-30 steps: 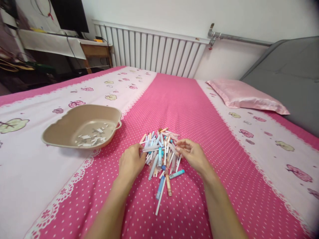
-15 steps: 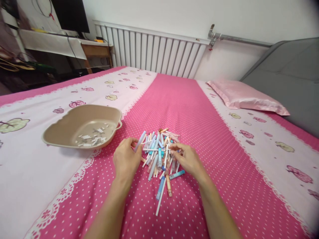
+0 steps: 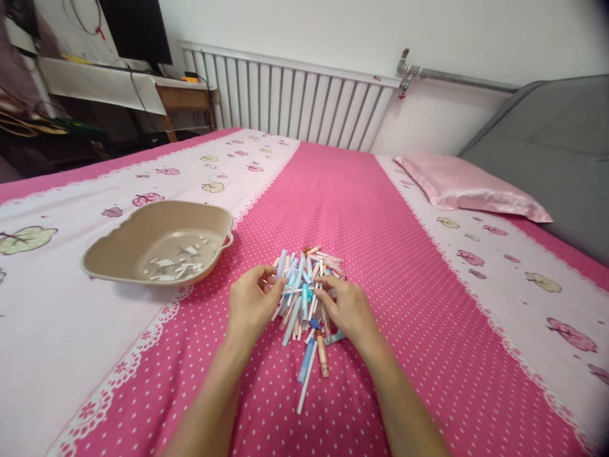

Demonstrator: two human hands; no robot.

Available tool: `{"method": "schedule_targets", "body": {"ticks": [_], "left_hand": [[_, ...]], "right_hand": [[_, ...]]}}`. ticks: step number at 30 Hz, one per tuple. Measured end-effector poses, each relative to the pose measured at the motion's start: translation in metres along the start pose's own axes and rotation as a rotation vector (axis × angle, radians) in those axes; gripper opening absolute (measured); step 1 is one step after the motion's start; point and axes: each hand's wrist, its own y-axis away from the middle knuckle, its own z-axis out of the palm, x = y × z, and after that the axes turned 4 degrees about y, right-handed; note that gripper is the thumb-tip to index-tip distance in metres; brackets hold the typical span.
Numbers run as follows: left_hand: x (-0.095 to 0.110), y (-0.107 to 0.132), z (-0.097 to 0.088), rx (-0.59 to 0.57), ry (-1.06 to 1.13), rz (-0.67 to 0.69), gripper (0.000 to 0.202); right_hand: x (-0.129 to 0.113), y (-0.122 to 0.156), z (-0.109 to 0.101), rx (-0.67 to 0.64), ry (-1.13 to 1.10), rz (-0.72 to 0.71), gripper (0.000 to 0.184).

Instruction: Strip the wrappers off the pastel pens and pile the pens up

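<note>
A pile of pen parts, with pastel barrels, caps and thin white sticks, lies between my hands on the bedspread. My left hand (image 3: 257, 295) is closed around a pale lavender pen barrel (image 3: 282, 261), which tilts upward at the pile's left edge. My right hand (image 3: 346, 308) pinches the end of a thin white stick (image 3: 299, 291) that reaches across towards the left fingertips. Just below it stands out a turquoise cap (image 3: 305, 295). Nearer to me lie a blue barrel (image 3: 306, 362), a tan patterned barrel (image 3: 322, 357) and a loose white stick (image 3: 305, 387).
To the left, a beige basin (image 3: 157, 231) holds small white and clear bits. A pink pillow (image 3: 471, 187) lies at the right by the grey headboard (image 3: 547, 133). Behind the bed are a white radiator (image 3: 290, 95) and a desk (image 3: 183, 98) with a monitor (image 3: 136, 32).
My left hand has moved right with the lavender barrel, which is now more upright. My right hand has shifted slightly left, so the hands are closer together.
</note>
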Motion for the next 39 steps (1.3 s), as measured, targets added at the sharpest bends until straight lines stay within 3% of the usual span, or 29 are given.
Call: {"method": "schedule_targets", "body": {"ticks": [5,11,18,30,35,39], "left_hand": [[-0.001,0.001,0.002,-0.013,-0.004,0.022,0.023],[0.0,0.0,0.004,-0.026,-0.004,0.058,0.022],[0.0,0.002,0.005,-0.056,-0.043,0.126,0.018],[0.001,0.002,0.006,-0.062,-0.066,0.141,0.017],[0.001,0.002,0.006,-0.073,-0.081,0.149,0.017],[0.003,0.003,0.006,-0.087,-0.1,0.177,0.017]], "right_hand": [[0.001,-0.003,0.002,0.035,-0.094,-0.041,0.024],[0.003,-0.005,0.005,0.036,-0.198,0.023,0.027],[0.005,-0.005,0.011,0.042,-0.303,0.09,0.046],[0.007,-0.007,0.016,0.034,-0.323,0.1,0.046],[0.013,-0.009,0.018,0.049,-0.635,0.156,0.045],[0.007,-0.009,0.006,0.065,-0.928,0.22,0.045]]}}
